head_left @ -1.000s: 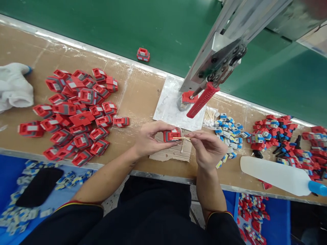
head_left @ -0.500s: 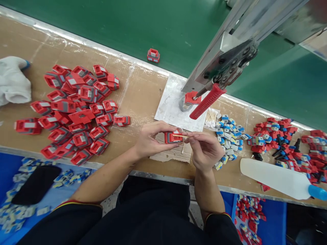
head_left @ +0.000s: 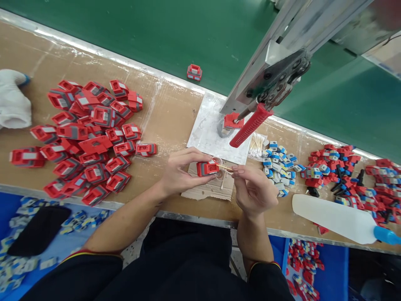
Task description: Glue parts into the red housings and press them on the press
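My left hand (head_left: 183, 172) pinches a small red and grey plastic toy part (head_left: 206, 168) between thumb and fingers, its hollow side facing up. In my right hand (head_left: 255, 188) a thin cotton swab (head_left: 224, 168) is pinched; it points left, its end by the right side of the toy part. Just under them lie a round clear rim, partly hidden, and another cotton swab (head_left: 222, 183) on a torn piece of cardboard (head_left: 203, 192). Beyond the hands, a red part (head_left: 230, 121) sits under a clamp with a red handle (head_left: 250, 125), on a white plate (head_left: 200, 136).
A heap of red and grey parts (head_left: 94, 142) covers the left of the bench. To the right are cotton swabs (head_left: 257, 144), blue and white pieces (head_left: 278, 165), mixed red parts (head_left: 332, 167) and a white bottle (head_left: 335, 217). One red part (head_left: 194, 72) rests on the green surface (head_left: 140, 37).
My right hand has drawn the swab slightly right, away from the middle of the toy part. My left hand and the part have shifted a little left. The whole view has moved slightly.
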`<state>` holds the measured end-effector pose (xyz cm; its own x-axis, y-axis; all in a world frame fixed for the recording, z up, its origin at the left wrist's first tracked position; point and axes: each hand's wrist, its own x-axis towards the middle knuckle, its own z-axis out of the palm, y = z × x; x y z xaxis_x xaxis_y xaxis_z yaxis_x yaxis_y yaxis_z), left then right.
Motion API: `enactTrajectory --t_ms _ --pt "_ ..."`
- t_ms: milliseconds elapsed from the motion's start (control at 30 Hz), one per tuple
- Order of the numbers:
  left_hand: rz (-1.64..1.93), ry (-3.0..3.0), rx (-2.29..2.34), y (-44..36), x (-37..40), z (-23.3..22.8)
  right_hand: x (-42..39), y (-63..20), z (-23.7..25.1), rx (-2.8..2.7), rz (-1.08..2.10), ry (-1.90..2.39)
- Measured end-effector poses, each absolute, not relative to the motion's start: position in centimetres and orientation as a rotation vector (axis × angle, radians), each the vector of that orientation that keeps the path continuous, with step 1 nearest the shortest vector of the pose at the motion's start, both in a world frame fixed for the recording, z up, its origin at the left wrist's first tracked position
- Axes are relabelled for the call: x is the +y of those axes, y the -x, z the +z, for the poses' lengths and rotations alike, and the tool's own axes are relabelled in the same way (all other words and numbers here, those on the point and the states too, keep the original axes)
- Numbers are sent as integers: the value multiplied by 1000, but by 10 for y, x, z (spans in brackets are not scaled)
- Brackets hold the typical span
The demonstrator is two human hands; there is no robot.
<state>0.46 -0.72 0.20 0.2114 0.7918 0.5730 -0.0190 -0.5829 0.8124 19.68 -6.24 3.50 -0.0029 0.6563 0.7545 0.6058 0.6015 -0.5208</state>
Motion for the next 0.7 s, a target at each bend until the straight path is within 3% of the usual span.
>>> enactTrajectory --t_ms 300,567,700 --pt "1448 -1738 776 -2 -4 1 -70 -222 42 -1659 125 1091" --pt "1391 -1650 818 2 -4 -4 -61 -232 40 -2312 267 1268" --pt "1386 -1653 796 0 -4 -5 -63 -229 41 -2078 339 1233"
